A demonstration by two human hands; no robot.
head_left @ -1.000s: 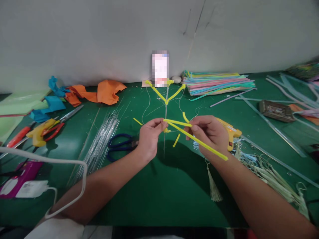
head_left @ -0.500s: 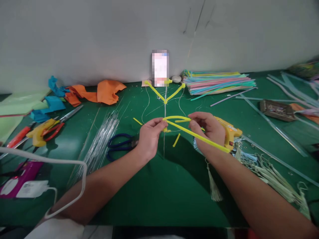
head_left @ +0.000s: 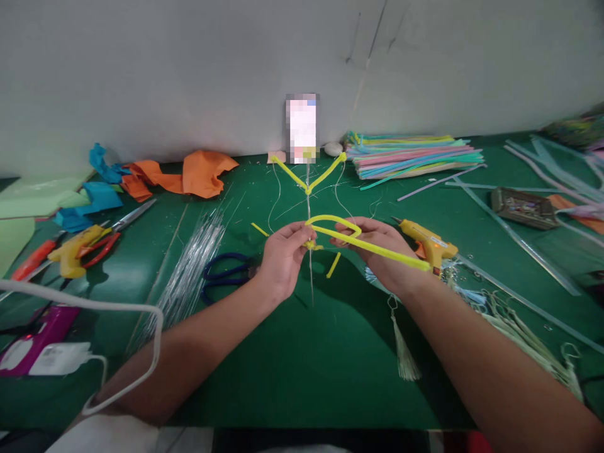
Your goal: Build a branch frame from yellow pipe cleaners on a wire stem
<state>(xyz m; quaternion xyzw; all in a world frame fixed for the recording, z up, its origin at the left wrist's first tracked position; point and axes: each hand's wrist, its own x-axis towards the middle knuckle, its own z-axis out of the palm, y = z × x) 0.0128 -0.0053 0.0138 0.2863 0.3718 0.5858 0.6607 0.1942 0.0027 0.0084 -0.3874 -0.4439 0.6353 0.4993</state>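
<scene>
My left hand (head_left: 287,255) is closed, pinching a bent yellow pipe cleaner (head_left: 377,246) against an upright thin wire (head_left: 309,274). The pipe cleaner forms a loop to the right, and its long free end stretches across my right wrist. My right hand (head_left: 377,248) is closed at the loop, its curled fingers at the bend; the exact grip is partly hidden. Above my hands, a yellow V-shaped piece (head_left: 308,190) is fixed to the wire, with thin strands hanging from its tips. Short yellow offcuts (head_left: 333,265) lie nearby.
At right are a yellow glue gun (head_left: 427,239), tassels (head_left: 406,352), a small box (head_left: 523,207) and a pipe cleaner bundle (head_left: 415,154). Blue-handled scissors (head_left: 226,267), wires (head_left: 193,264) and red-handled scissors (head_left: 106,245) lie left. A phone (head_left: 302,126) leans against the wall.
My right hand has shifted slightly left and lower and turned, leaving the glue gun more exposed. The pipe cleaner's loop is now rounder and more tightly bent. My left hand keeps its pinch.
</scene>
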